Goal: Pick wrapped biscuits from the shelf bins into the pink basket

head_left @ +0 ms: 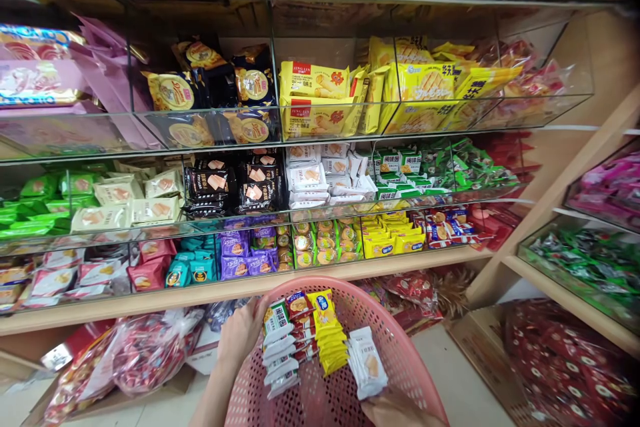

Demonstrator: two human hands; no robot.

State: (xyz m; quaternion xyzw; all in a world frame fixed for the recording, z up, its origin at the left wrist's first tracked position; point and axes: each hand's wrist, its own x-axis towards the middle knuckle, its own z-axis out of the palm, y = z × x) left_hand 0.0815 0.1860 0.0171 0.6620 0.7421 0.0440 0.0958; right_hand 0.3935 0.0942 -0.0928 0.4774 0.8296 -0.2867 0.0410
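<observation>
A pink perforated plastic basket (415, 360) is at the bottom centre, below the lowest shelf. My left hand (243, 330) is closed on its left rim, with some fingers hidden. Inside the basket, my right hand (393, 410) grips the lower end of a small stack of white snack packets (367, 361); the fingertips are partly covered by them. To their left in the basket lie a row of yellow packets (330, 333), some red-and-blue packets (301, 307) and a row of white-and-green packets (280, 340).
Glass-fronted shelves (320, 268) of sorted snack packets rise ahead. Matching white packets (307, 177) fill a middle-shelf compartment, with white-and-green ones (397, 163) beside them. Bagged goods (150, 350) lie below at left. A cardboard box (487, 353) of red packets stands at right.
</observation>
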